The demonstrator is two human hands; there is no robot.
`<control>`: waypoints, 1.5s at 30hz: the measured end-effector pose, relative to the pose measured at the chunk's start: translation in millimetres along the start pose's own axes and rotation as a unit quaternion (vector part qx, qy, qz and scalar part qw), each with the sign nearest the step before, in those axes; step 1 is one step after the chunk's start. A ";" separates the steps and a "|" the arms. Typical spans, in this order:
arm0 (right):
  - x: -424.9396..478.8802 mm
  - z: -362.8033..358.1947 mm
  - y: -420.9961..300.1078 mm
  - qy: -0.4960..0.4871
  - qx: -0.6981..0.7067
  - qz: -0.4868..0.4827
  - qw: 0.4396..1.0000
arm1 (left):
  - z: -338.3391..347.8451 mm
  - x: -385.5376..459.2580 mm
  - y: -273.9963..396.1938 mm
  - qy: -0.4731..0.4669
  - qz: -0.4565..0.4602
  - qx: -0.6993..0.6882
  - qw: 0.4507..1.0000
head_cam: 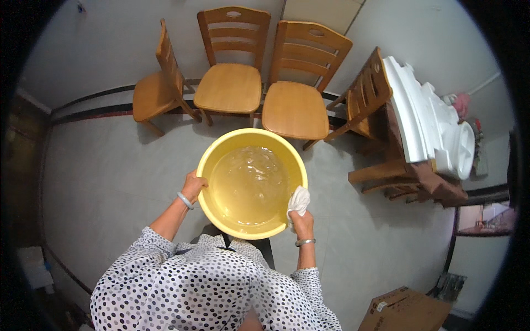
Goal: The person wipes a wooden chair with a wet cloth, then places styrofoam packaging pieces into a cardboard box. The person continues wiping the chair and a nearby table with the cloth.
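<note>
A round yellow plastic basin (pixel 213 153) with water (pixel 250 190) in it is held in front of my body, above the floor. The water's surface is rippled. My left hand (pixel 193 186) grips the basin's left rim, thumb over the edge and fingers hidden beneath. On the lower right side, my right hand (pixel 302 223) is closed on a bunched white cloth (pixel 299 200) and holds the rim together with it. Part of the cloth hangs outside the basin.
Wooden chairs (pixel 227 89) line the wall ahead. White foam packaging (pixel 430 124) lies on a table with a brown cover (pixel 430 182) at the right. A cardboard box (pixel 403 312) stands at the lower right, and white boxes (pixel 35 269) are at the lower left.
</note>
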State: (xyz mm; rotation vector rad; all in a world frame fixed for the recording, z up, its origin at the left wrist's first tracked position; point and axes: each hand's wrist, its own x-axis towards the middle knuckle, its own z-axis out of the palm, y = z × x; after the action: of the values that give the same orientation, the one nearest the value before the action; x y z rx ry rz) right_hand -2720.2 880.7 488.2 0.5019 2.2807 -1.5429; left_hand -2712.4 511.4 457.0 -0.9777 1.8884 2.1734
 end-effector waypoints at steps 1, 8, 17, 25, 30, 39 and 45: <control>10.2 -6.0 -3.0 -0.002 -0.001 0.000 1.000 | 8.8 5.0 -3.6 0.004 -0.008 -0.003 1.000; 168.5 -45.1 -21.5 -0.032 -0.039 0.010 0.999 | 107.2 110.6 14.6 0.012 -0.018 -0.056 0.998; 328.2 -50.8 -9.8 -0.028 -0.017 0.030 0.999 | 189.1 269.3 10.4 -0.014 -0.008 -0.063 0.998; 441.7 -36.5 -7.8 -0.004 0.040 0.045 0.998 | 238.0 381.2 52.0 -0.025 0.020 -0.012 0.999; 487.4 -44.0 -3.7 0.003 0.043 0.051 0.998 | 266.4 415.6 60.2 -0.027 -0.007 -0.045 0.999; 521.3 -55.7 12.4 -0.037 0.053 0.053 0.997 | 284.0 440.8 38.2 0.001 -0.009 0.028 1.000; 512.1 -72.8 -0.9 -0.078 0.011 0.079 0.994 | 278.1 428.2 53.5 -0.009 0.005 0.209 0.978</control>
State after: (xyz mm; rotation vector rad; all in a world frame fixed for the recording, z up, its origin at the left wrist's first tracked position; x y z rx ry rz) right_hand -3176.9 998.8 276.1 0.5340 2.0579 -1.4780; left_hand -3185.4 614.9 286.2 -0.8595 2.2151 1.6711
